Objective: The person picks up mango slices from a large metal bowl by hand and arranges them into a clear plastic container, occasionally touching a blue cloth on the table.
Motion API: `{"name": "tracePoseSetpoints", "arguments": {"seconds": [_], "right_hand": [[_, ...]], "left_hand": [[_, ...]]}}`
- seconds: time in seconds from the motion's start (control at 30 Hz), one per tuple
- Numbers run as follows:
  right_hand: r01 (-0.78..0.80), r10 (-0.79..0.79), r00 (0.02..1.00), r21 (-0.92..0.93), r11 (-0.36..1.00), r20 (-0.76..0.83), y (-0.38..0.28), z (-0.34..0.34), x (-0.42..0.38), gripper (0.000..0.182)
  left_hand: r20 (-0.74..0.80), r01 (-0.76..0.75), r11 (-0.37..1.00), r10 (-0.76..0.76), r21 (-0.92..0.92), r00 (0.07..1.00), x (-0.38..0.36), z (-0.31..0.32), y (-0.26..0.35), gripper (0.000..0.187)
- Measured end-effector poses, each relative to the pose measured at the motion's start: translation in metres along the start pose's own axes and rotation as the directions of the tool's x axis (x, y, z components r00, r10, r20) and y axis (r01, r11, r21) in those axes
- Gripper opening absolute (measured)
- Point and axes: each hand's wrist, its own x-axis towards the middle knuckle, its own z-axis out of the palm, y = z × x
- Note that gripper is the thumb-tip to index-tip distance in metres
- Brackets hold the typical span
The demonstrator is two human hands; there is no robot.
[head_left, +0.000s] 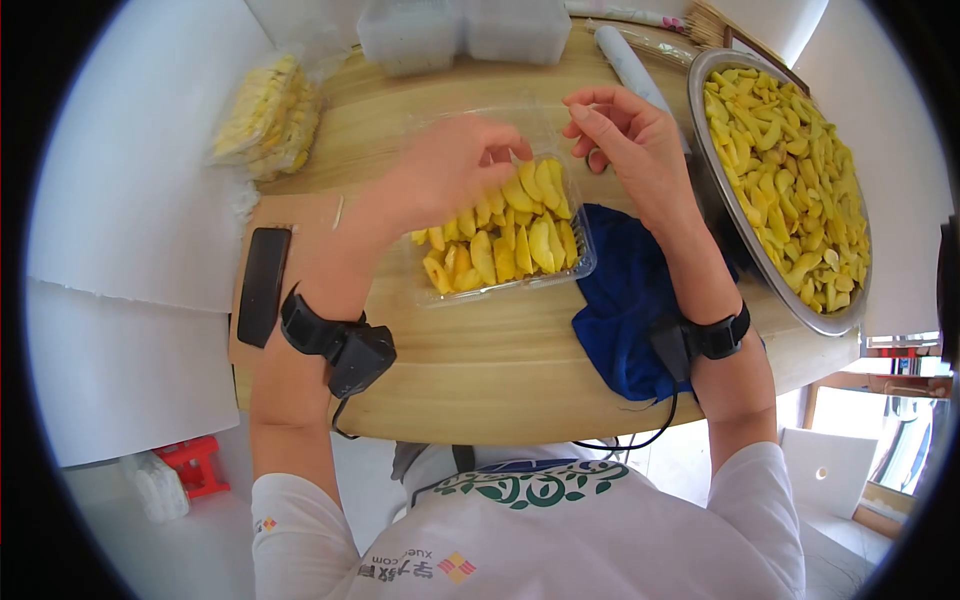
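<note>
A clear plastic box (590, 262) with rows of yellow fruit slices (482, 258) stands in the middle of the wooden table. My left hand (455, 165) is over the box's far left part, fingers bent down near the slices. Motion blurs it, so whether a slice is in its fingers cannot be made out. My right hand (630, 140) hovers just past the box's far right corner, fingers loosely curled and apart, with nothing visible in them. Right of it, a large metal basin (708, 150) is heaped with similar yellow slices (785, 180).
A blue cloth (625, 300) lies beside the box, under my right forearm. A black phone (264, 288) rests on brown cardboard (315, 212) at left. Bagged yellow pieces (268, 118) stand at far left. Stacked clear containers (465, 32) and a pale roll (630, 65) line the back.
</note>
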Motion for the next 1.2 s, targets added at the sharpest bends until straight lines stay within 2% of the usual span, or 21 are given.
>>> {"name": "tracePoseSetpoints", "arguments": {"seconds": [0.07,0.13,0.17,0.23,0.3,0.33,0.4,0.43,0.5,0.53,0.6,0.7,0.73,0.8,0.83,0.9,1.0,1.07,1.2], "right_hand": [[0.000,0.000,1.000,-0.026,1.000,-0.004,-0.008,-0.001,-0.003,0.021],[-0.003,0.002,1.000,-0.048,0.999,-0.014,-0.016,-0.005,-0.007,0.022],[0.000,-0.001,1.000,-0.050,0.999,-0.029,-0.021,-0.008,-0.011,0.022],[0.002,-0.004,0.999,-0.051,0.999,-0.048,-0.031,-0.015,-0.021,0.022],[-0.007,0.000,1.000,-0.247,0.969,-0.029,-0.043,-0.023,-0.039,0.023],[-0.005,-0.003,0.999,-0.253,0.968,-0.033,-0.045,-0.028,-0.050,0.023],[0.033,-0.001,0.999,-0.596,0.803,0.053,-0.047,-0.036,-0.074,0.026],[0.034,-0.002,0.999,-0.601,0.798,0.054,-0.047,-0.038,-0.085,0.026],[0.070,0.032,0.993,-0.789,0.610,0.113,-0.041,-0.039,-0.105,0.030],[0.089,0.024,0.992,-0.837,0.540,0.122,-0.034,-0.039,-0.113,0.030],[0.095,0.024,0.991,-0.840,0.535,0.128,-0.019,-0.040,-0.120,0.030],[0.101,0.022,0.991,-0.845,0.526,0.132,0.006,-0.042,-0.120,0.026],[0.153,-0.025,0.985,-0.814,0.561,0.168,0.011,-0.044,-0.116,0.022],[0.207,-0.073,0.976,-0.775,0.597,0.205,0.013,-0.044,-0.111,0.018],[0.196,-0.073,0.978,-0.752,0.629,0.194,0.013,-0.043,-0.110,0.015],[0.188,-0.074,0.980,-0.728,0.659,0.186,0.014,-0.042,-0.107,0.013],[0.146,-0.041,0.986,-0.718,0.681,0.161,0.015,-0.043,-0.107,0.015],[-0.016,0.119,0.989,-0.743,0.669,0.086,0.012,-0.042,-0.107,0.018],[0.059,0.073,0.988,-0.778,0.626,0.133,0.009,-0.041,-0.105,0.020]], "left_hand": [[0.005,-0.020,0.999,0.020,0.041,1.000,-0.006,0.004,0.002,0.019],[-0.115,-0.087,0.988,0.102,0.129,0.988,-0.015,0.006,0.008,0.020],[-0.116,-0.094,0.987,0.109,0.128,0.987,-0.021,0.009,0.012,0.020],[-0.232,-0.103,0.988,0.127,0.111,0.964,-0.037,0.015,0.030,0.022],[-0.233,-0.164,0.982,0.182,0.094,0.955,-0.055,0.032,0.053,0.022],[-0.237,-0.216,0.973,0.228,0.074,0.944,-0.062,0.044,0.065,0.023],[-0.217,-0.335,0.919,0.377,0.206,0.900,-0.073,0.075,0.085,0.027],[-0.222,-0.338,0.919,0.380,0.203,0.898,-0.077,0.092,0.092,0.027],[-0.068,-0.256,0.944,0.275,0.206,0.959,-0.078,0.123,0.099,0.032],[-0.069,-0.257,0.945,0.276,0.203,0.959,-0.075,0.131,0.099,0.032],[-0.044,-0.254,0.928,0.276,0.274,0.960,-0.070,0.144,0.097,0.028],[-0.046,-0.227,0.939,0.247,0.257,0.968,-0.062,0.163,0.083,0.023],[-0.047,-0.225,0.939,0.245,0.261,0.968,-0.060,0.168,0.080,0.023],[-0.023,-0.319,0.845,0.364,0.430,0.931,-0.056,0.172,0.078,0.023],[-0.022,-0.315,0.846,0.359,0.431,0.933,-0.055,0.171,0.077,0.023],[-0.025,-0.387,0.795,0.450,0.467,0.893,-0.048,0.167,0.072,0.027],[-0.067,-0.334,0.833,0.402,0.440,0.913,-0.044,0.172,0.068,0.026],[-0.093,-0.298,0.851,0.371,0.432,0.924,-0.044,0.177,0.065,0.026],[-0.159,-0.261,0.877,0.349,0.404,0.924,-0.044,0.178,0.064,0.024]]}}
